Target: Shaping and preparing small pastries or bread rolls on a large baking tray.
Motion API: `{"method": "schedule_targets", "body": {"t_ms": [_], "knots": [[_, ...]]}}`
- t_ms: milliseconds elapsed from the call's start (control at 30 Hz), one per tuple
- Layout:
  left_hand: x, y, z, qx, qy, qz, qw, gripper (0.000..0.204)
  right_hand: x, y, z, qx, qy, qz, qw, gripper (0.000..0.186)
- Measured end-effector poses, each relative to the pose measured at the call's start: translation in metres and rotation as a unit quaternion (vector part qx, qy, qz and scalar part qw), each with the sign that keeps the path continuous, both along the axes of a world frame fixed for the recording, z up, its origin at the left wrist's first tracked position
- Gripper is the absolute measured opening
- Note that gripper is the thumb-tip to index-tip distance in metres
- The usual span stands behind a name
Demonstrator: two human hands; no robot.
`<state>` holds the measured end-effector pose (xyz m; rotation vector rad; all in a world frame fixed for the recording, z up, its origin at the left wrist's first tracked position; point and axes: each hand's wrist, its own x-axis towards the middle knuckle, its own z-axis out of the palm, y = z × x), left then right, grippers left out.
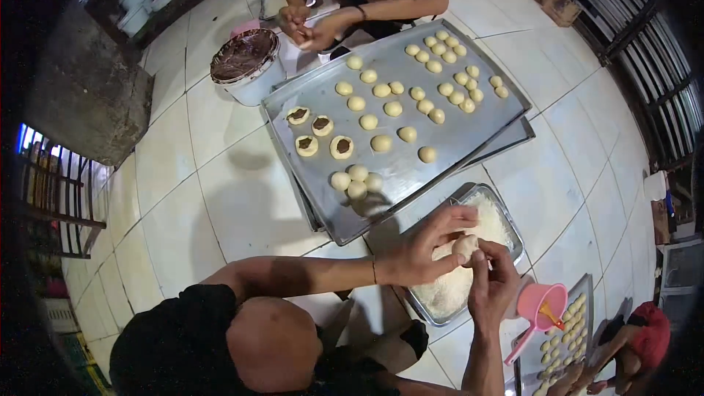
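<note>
A pale dough ball (465, 247) is held between my two hands, above a metal pan (518, 238) of whitish crumbs (449, 290). My left hand (425, 253) curls its fingers and thumb round the ball from the left. From the right, my right hand (493, 279) pinches the ball with thumb and fingers. Just beyond lies a large metal tray (469, 143) with many round dough balls. Toward its left side, several flattened dough pieces (342, 147) carry dark brown filling. Nearer me, a cluster of dough balls (357, 189) sits together on the tray.
A white bucket (257, 88) of dark brown paste stands beyond the tray's left corner. Across the tray, a co-worker's hands (312, 29) are close together. A pink dipper (543, 304) is beside my right hand. Farther right, another person crouches by a second tray (522, 378) of dough balls.
</note>
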<state>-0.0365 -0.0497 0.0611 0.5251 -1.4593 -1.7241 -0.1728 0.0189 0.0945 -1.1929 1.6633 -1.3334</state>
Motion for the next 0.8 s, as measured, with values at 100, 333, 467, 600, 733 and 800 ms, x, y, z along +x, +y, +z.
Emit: {"method": "schedule_targets", "body": {"t_ms": [100, 333, 467, 600, 733, 800], "knots": [[0.013, -0.016, -0.001, 0.026, -0.033, -0.038, 0.998, 0.056, -0.001, -0.001, 0.004, -0.029, -0.010, 0.021, 0.999, 0.009], [0.013, -0.011, 0.012, 0.068, -0.099, -0.079, 0.990, 0.050, 0.004, 0.000, 0.008, -0.006, 0.045, -0.011, 0.999, 0.012], [0.013, -0.003, 0.011, 0.075, -0.063, -0.013, 0.995, 0.046, 0.004, 0.000, 0.016, 0.011, 0.032, -0.014, 0.999, 0.010], [0.020, -0.006, 0.009, 0.092, -0.062, -0.047, 0.993, 0.039, 0.001, 0.001, 0.016, 0.006, -0.010, 0.000, 1.000, 0.008], [0.016, 0.003, 0.013, 0.067, -0.048, -0.082, 0.993, 0.028, -0.002, 0.005, 0.010, -0.019, -0.124, 0.002, 0.992, 0.014], [0.013, 0.008, 0.011, 0.143, -0.033, -0.096, 0.985, 0.027, 0.000, 0.007, 0.005, -0.002, -0.101, 0.013, 0.995, 0.016]]}}
